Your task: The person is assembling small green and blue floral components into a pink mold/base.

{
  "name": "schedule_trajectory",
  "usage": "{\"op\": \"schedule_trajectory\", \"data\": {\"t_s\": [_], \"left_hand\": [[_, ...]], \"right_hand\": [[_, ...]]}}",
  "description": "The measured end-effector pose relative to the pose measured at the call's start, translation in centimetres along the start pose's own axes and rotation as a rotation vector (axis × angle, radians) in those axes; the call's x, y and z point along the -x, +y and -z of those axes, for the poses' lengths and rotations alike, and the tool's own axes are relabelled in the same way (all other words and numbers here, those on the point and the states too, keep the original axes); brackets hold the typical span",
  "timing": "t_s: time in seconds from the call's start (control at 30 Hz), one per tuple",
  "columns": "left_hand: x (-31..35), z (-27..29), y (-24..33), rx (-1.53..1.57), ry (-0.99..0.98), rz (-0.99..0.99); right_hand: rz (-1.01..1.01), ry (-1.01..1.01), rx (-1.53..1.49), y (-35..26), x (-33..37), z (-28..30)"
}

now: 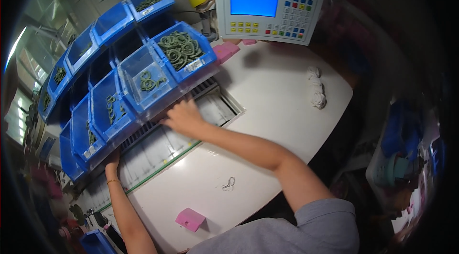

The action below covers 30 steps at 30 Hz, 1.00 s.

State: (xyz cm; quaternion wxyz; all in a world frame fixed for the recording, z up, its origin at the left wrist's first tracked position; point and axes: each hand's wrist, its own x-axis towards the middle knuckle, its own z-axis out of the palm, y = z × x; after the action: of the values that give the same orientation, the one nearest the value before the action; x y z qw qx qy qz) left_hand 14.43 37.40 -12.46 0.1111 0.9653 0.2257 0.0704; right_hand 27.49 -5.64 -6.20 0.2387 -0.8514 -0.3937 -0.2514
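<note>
My right hand point(185, 119) reaches in under the front edge of the lower row of blue bins. Its fingers are curled, and what they hold, if anything, does not show. Below it lies a white slotted panel point(165, 146) with a row of narrow dark bars at its back and a green strip along its front. My left hand point(113, 160) is at the left part of this panel, its fingers hidden under a bin. Just above the right hand is a clear-fronted blue bin point(146, 74) with a few green rings. Beside it stands a blue bin point(203, 46) heaped with green rings point(178, 48).
A grey control box point(299, 17) with a blue screen and coloured keys stands at the back. On the white table point(282, 86) lie a bundled white cloth point(316, 87), a thin looped cord point(228, 184), a bent pink card point(190, 219) and pink pieces point(225, 52) by the bins.
</note>
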Motion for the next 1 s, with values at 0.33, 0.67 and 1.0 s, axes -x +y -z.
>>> {"op": "schedule_trajectory", "data": {"t_s": [0.33,0.67,1.0], "left_hand": [[3.7,6.1,18.7,0.144,-0.283,-0.112],[10.8,9.8,43.8,-0.092,-0.137,-0.653],[-8.3,-6.2,66.5,0.363,-0.231,-0.783]], "right_hand": [[-0.599,0.26,0.488,28.4,8.2,11.4],[-0.527,0.257,0.148,40.8,6.2,12.7],[-0.528,0.208,0.09,44.3,3.0,11.5]]}}
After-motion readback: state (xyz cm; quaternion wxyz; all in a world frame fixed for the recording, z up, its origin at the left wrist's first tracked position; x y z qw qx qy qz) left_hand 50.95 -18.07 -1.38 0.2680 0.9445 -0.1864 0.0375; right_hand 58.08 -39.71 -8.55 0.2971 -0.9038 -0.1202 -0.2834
